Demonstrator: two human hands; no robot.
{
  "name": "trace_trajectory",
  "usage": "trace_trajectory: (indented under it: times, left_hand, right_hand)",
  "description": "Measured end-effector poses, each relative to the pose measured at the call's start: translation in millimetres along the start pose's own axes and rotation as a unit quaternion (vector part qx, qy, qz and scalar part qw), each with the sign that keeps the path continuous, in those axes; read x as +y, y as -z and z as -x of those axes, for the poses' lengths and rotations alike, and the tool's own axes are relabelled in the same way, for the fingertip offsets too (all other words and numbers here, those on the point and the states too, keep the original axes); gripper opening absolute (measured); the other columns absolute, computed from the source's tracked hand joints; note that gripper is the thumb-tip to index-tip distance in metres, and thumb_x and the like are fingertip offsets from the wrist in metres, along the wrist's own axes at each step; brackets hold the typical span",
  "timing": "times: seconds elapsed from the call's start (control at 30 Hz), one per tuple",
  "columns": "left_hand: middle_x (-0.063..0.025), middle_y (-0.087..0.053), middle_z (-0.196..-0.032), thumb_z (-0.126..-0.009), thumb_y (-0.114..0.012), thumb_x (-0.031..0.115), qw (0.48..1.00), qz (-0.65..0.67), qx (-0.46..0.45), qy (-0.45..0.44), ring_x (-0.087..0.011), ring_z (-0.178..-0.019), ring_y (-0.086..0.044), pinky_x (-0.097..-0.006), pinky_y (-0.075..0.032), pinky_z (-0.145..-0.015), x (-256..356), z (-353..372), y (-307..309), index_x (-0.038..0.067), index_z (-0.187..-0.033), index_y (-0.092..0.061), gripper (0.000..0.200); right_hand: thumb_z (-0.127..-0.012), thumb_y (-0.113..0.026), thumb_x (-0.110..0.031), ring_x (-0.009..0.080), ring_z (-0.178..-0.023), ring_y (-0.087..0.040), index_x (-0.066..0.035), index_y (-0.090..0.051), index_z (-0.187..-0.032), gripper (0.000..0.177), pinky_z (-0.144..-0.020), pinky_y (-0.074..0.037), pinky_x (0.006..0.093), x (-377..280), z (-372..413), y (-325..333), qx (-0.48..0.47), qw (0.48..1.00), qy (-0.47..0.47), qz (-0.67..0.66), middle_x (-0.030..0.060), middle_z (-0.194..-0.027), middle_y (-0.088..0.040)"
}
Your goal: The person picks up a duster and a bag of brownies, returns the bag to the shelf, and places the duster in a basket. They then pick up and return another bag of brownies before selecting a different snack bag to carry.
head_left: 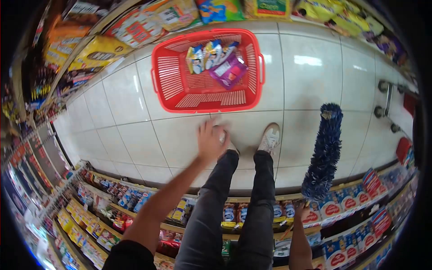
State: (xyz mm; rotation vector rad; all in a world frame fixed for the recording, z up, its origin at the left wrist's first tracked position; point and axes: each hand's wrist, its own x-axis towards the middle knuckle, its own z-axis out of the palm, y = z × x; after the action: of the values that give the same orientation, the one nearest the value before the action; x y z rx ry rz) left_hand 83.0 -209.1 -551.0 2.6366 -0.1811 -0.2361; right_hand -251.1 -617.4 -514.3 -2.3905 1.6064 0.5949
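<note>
My right hand (300, 211), low on the right in front of the shelf, is closed round the handle of a fluffy dark blue duster (322, 153). The duster's head points up and away from me over the floor. My left hand (210, 138) is held out above my shoes, slightly blurred, its fingers spread and nothing seen in it. Just beyond it a red plastic shopping basket (206, 109) rests on the tiles. Inside the basket lie several small blue, white and yellow packets (211, 54) and a purple packet (229, 71).
Snack bags (267, 9) line a shelf along the far side. Behind my legs, shelves carry rows of packets and red-and-white boxes (333, 208). At the right, a metal frame on wheels (388, 99) stands on the tiled floor (310, 81).
</note>
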Motion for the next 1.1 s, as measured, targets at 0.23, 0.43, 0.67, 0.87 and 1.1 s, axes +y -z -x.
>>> trace_trajectory:
  times: [0.23, 0.43, 0.67, 0.87, 1.1]
  left_hand:
    - [-0.0105, -0.035, -0.138, -0.074, -0.062, 0.033, 0.94, -0.326, -0.082, -0.051, -0.0326, -0.129, -0.027, -0.0592, -0.013, -0.105, -28, -196, -44, 0.015, -0.122, -0.053, 0.053]
    - [-0.0087, -0.043, -0.133, -0.075, -0.062, 0.031, 0.939, -0.327, -0.102, -0.035, -0.0275, -0.127, -0.032, -0.0589, -0.013, -0.105, -30, -211, -55, 0.01, -0.13, -0.043, 0.061]
    - [-0.0096, -0.044, -0.128, -0.074, -0.063, 0.023, 0.959, -0.268, -0.002, -0.091, -0.0275, -0.122, -0.035, -0.0554, -0.024, -0.098, -39, -174, -34, 0.011, -0.127, -0.045, 0.058]
    - [-0.0147, -0.045, -0.123, -0.077, -0.06, 0.016, 0.947, -0.103, -0.214, -0.216, -0.0317, -0.099, -0.054, -0.0442, -0.044, -0.082, -32, -158, -62, 0.009, -0.119, -0.049, 0.043]
    - [-0.0125, -0.047, -0.122, -0.078, -0.052, 0.007, 0.931, -0.243, -0.223, -0.156, -0.0352, -0.096, -0.056, -0.045, -0.05, -0.078, -28, -192, -146, 0.002, -0.114, -0.051, 0.036]
  right_hand:
    - [-0.083, -0.055, -0.047, 0.044, -0.067, -0.058, 0.004, -0.063, -0.08, 0.052, -0.057, -0.043, 0.0501, 55, 56, -85, -0.038, 0.99, -0.133, 0.033, 0.0277, -0.07, -0.059]
    - [-0.082, -0.053, -0.053, 0.045, -0.066, -0.058, 0.005, -0.064, -0.073, 0.06, -0.059, -0.044, 0.0502, 34, 103, -116, -0.073, 0.982, -0.172, 0.008, 0.0279, -0.068, -0.059]
    - [-0.083, -0.053, -0.049, 0.044, -0.066, -0.059, 0.003, -0.063, -0.076, 0.053, -0.059, -0.045, 0.0501, -23, 111, -78, -0.131, 0.969, -0.206, -0.04, 0.0238, -0.074, -0.062]
    - [-0.084, -0.055, -0.044, 0.0458, -0.061, -0.056, 0.007, -0.06, -0.068, 0.054, -0.055, -0.042, 0.0499, 9, 102, -112, -0.052, 0.989, -0.121, -0.064, 0.0276, -0.064, -0.057]
    - [-0.085, -0.055, -0.042, 0.0423, -0.065, -0.058, 0.007, -0.062, -0.078, 0.051, -0.057, -0.042, 0.0479, 35, 74, -126, -0.115, 0.979, -0.167, -0.009, 0.0257, -0.068, -0.06]
